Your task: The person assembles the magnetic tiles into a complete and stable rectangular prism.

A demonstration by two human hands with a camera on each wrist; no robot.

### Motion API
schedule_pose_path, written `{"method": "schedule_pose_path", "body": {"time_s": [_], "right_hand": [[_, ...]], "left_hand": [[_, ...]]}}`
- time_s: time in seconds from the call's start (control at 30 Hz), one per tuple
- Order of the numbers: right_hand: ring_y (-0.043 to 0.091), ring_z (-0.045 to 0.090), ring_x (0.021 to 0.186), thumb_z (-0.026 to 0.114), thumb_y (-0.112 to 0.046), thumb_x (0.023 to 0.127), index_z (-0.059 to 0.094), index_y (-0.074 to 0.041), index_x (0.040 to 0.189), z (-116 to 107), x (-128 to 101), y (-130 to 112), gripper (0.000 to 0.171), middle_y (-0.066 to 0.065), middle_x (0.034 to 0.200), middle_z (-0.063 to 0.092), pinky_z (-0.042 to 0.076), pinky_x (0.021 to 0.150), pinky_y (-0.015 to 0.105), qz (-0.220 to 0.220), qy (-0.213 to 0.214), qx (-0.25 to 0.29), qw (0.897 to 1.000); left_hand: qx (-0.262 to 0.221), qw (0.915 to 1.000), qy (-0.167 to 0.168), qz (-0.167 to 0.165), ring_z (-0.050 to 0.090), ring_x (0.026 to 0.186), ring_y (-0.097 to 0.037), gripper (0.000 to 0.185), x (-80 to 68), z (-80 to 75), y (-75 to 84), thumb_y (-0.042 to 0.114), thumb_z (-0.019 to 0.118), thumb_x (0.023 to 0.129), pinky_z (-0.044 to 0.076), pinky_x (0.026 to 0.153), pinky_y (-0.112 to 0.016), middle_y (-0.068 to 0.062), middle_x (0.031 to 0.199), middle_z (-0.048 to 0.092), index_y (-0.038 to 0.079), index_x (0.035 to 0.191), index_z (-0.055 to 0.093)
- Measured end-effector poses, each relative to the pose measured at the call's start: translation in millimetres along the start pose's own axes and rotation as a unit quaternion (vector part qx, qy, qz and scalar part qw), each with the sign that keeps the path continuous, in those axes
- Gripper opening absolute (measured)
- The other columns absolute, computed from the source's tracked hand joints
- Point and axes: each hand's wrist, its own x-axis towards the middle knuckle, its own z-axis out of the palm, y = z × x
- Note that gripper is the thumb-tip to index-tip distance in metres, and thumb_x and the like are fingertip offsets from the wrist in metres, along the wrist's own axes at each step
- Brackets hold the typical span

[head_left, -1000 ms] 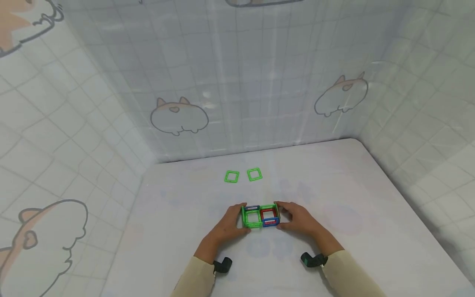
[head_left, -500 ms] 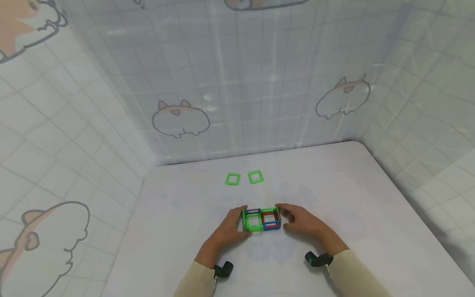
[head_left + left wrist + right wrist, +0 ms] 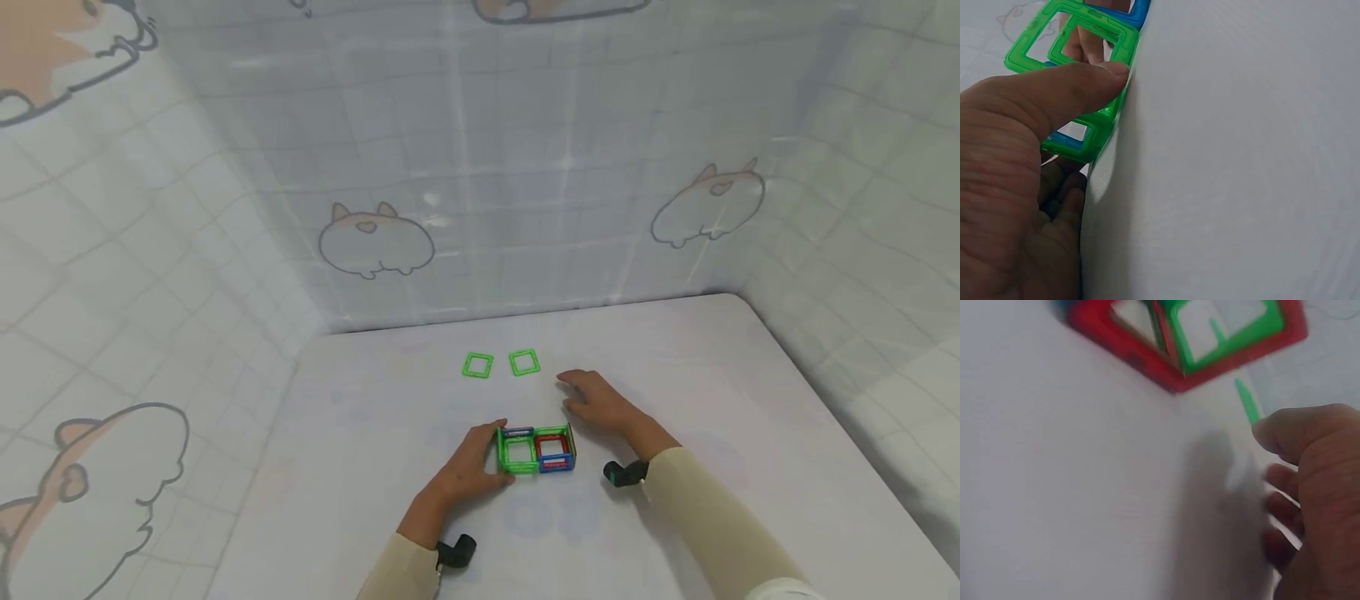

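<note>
A low open box of green, red and blue magnetic tiles [image 3: 537,452] stands on the table in the head view. My left hand [image 3: 467,468] grips its left end, the thumb lying across a green tile [image 3: 1094,20] in the left wrist view and the fingers round the far side. My right hand [image 3: 602,404] is off the box, beyond its right end, with fingers loosely bent and nothing in them. In the right wrist view, a red tile [image 3: 1129,353] of the box shows apart from that hand. Two loose green square tiles, one on the left [image 3: 476,376] and one on the right [image 3: 528,372], lie flat behind the box.
The white table [image 3: 375,400] is bounded at the back by a hanging sheet [image 3: 510,208] printed with a grid and cartoon dogs. Similar sheets rise on the left [image 3: 135,275] and right [image 3: 885,250]. Each wrist wears a small black camera.
My right hand has let go of the box's right end and moved away toward the back, near the loose green tiles. The left hand keeps its hold on the box.
</note>
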Motion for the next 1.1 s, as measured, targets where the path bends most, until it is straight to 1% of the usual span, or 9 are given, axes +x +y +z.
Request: {"method": "schedule_pose_path", "body": {"time_s": [0.1, 0.23, 0.3, 0.47, 0.53, 0.7, 0.8, 0.93, 1.1], "right_hand": [[0.036, 0.027, 0.148, 0.065, -0.031, 0.096, 0.038, -0.008, 0.152, -1, 9, 7, 0.067, 0.013, 0.158, 0.036, 0.021, 0.120, 0.059, -0.001, -0.008, -0.062, 0.998], [0.041, 0.014, 0.151, 0.065, -0.038, 0.095, 0.029, -0.004, 0.156, -4, 14, 15, 0.078, 0.018, 0.163, 0.024, 0.010, 0.121, 0.062, -0.009, -0.032, -0.090, 0.995], [0.042, 0.009, 0.151, 0.065, -0.039, 0.095, 0.025, -0.004, 0.157, -6, 18, 17, 0.082, 0.018, 0.164, 0.019, 0.008, 0.121, 0.061, -0.008, -0.045, -0.086, 0.995], [0.038, 0.001, 0.153, 0.061, -0.046, 0.097, 0.013, -0.008, 0.160, -6, 32, 21, 0.088, 0.012, 0.167, 0.009, 0.006, 0.123, 0.057, 0.003, -0.068, -0.121, 0.990], [0.039, 0.000, 0.153, 0.060, -0.046, 0.097, 0.013, -0.009, 0.160, -6, 38, 19, 0.087, 0.012, 0.167, 0.008, 0.005, 0.122, 0.059, -0.003, -0.073, -0.123, 0.990], [0.045, 0.001, 0.151, 0.060, -0.040, 0.098, 0.026, -0.013, 0.158, -6, 49, 4, 0.074, 0.012, 0.166, 0.012, 0.002, 0.119, 0.067, -0.032, -0.094, -0.106, 0.989], [0.047, 0.002, 0.150, 0.058, -0.039, 0.099, 0.036, -0.015, 0.155, -5, 53, -5, 0.065, 0.011, 0.166, 0.015, 0.003, 0.118, 0.069, -0.044, -0.103, -0.116, 0.987], [0.047, 0.007, 0.150, 0.058, -0.036, 0.100, 0.044, -0.012, 0.151, -4, 57, -12, 0.058, 0.013, 0.164, 0.024, 0.008, 0.117, 0.069, -0.064, -0.098, -0.124, 0.985], [0.044, 0.020, 0.148, 0.060, -0.033, 0.099, 0.052, -0.007, 0.143, -1, 61, -17, 0.052, 0.015, 0.158, 0.036, 0.019, 0.119, 0.063, -0.096, -0.074, -0.130, 0.984]], "left_hand": [[0.004, 1.0000, -0.003, 0.005, 0.036, 0.143, -0.025, 0.091, -0.8, 6.7, 0.1, 0.036, 0.082, 0.080, 0.035, 0.117, -0.048, -0.006, 0.154, 0.039, 0.020, 0.155, 0.033], [0.009, 0.9999, -0.008, 0.008, 0.037, 0.142, -0.023, 0.089, -2.0, 15.5, 2.2, 0.037, 0.082, 0.081, 0.036, 0.116, -0.046, -0.004, 0.153, 0.040, 0.022, 0.154, 0.034], [0.009, 0.9999, -0.011, 0.007, 0.038, 0.142, -0.022, 0.088, -2.9, 17.6, 4.2, 0.036, 0.082, 0.081, 0.037, 0.115, -0.046, -0.003, 0.153, 0.041, 0.022, 0.154, 0.034], [0.005, 0.9999, -0.015, 0.002, 0.038, 0.142, -0.020, 0.088, -3.7, 18.1, 10.6, 0.035, 0.082, 0.081, 0.038, 0.115, -0.045, -0.001, 0.153, 0.040, 0.024, 0.154, 0.034], [0.006, 0.9999, -0.015, 0.000, 0.038, 0.142, -0.019, 0.088, -3.6, 17.3, 11.9, 0.036, 0.081, 0.081, 0.037, 0.116, -0.045, 0.000, 0.153, 0.041, 0.025, 0.154, 0.034], [0.010, 0.9998, -0.015, -0.001, 0.038, 0.141, -0.017, 0.088, -4.5, 14.5, 11.4, 0.036, 0.081, 0.081, 0.036, 0.116, -0.044, 0.001, 0.152, 0.041, 0.026, 0.154, 0.034], [0.013, 0.9999, -0.010, -0.002, 0.039, 0.141, -0.018, 0.088, -5.5, 13.1, 9.4, 0.037, 0.081, 0.081, 0.037, 0.116, -0.044, 0.002, 0.152, 0.041, 0.027, 0.154, 0.034], [0.022, 0.9998, 0.001, -0.002, 0.039, 0.141, -0.018, 0.087, -6.3, 10.1, 4.5, 0.039, 0.081, 0.081, 0.038, 0.115, -0.044, 0.001, 0.152, 0.041, 0.027, 0.154, 0.034], [0.030, 0.9994, 0.018, 0.004, 0.039, 0.140, -0.018, 0.086, -7.9, 2.5, -1.5, 0.038, 0.081, 0.082, 0.038, 0.115, -0.044, -0.001, 0.151, 0.042, 0.024, 0.153, 0.035]]}}
